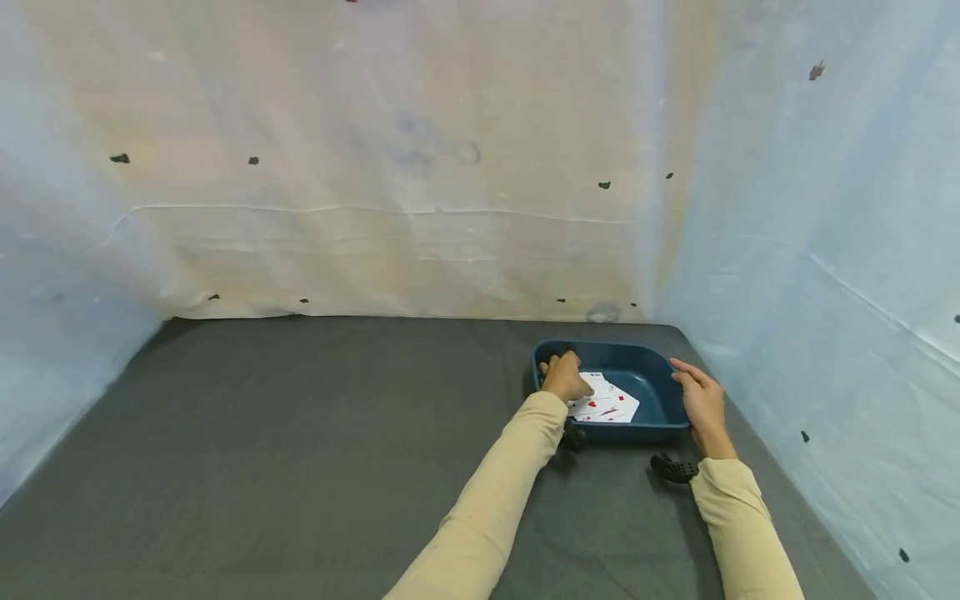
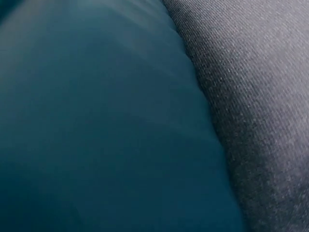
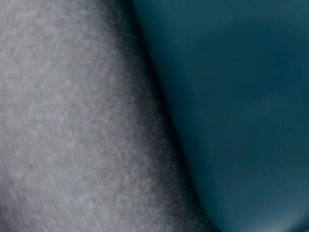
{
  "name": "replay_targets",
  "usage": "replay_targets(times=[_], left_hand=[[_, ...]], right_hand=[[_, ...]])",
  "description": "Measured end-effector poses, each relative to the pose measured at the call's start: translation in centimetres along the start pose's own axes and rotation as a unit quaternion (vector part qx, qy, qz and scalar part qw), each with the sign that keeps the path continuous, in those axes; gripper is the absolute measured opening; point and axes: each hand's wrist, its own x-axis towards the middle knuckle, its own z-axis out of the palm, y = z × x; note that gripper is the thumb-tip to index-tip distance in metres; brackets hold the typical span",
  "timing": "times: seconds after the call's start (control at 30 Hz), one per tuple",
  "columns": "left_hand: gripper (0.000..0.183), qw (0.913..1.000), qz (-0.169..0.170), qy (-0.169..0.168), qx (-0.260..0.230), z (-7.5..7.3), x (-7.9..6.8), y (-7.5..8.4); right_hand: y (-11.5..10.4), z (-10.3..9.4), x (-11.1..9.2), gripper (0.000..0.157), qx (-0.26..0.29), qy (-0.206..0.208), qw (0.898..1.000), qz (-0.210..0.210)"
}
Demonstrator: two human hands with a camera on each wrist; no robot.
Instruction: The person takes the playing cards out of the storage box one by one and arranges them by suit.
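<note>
A dark blue plastic tub (image 1: 651, 383) stands toward the right of the grey cloth surface. Several white playing cards (image 1: 617, 406) with red pips lie overlapped in its left part. My left hand (image 1: 564, 377) is bent over the tub's left side, its thumb above the cards; what its fingertips touch is hidden. At the right end, my right hand (image 1: 703, 404) grips the rim, its lower fingers out of sight. Both wrist views show only the tub's outer wall, a blurred blue surface (image 2: 106, 125) on the left and another blue surface (image 3: 236, 121) on the right.
Grey cloth (image 1: 300, 450) covers the surface around the tub. A pale sheet wall (image 1: 420, 250) rises behind, and a bluish sheet (image 1: 840, 333) stands close to my right hand. A black wrist device (image 1: 675, 469) sits below the right wrist.
</note>
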Motion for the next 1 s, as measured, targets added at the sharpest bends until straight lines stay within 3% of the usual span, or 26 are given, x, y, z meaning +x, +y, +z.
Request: replay_targets(times=[0.43, 0.67, 1.0], left_hand=[[0.054, 0.9942, 0.032, -0.003, 0.102, 0.15, 0.53, -0.43], [0.058, 0.9954, 0.011, -0.012, 0.094, -0.04, 0.2, -0.51], [0.049, 0.9969, -0.005, -0.029, 0.073, -0.57, 0.1, -0.88]], right_hand=[[-0.45, 0.35, -0.29, 0.04, 0.01, 0.006, 1.0, -0.007], [-0.41, 0.52, -0.51, 0.04, 0.011, 0.004, 1.0, -0.007], [-0.47, 0.97, -0.37, 0.04, 0.011, -0.003, 1.0, -0.014]])
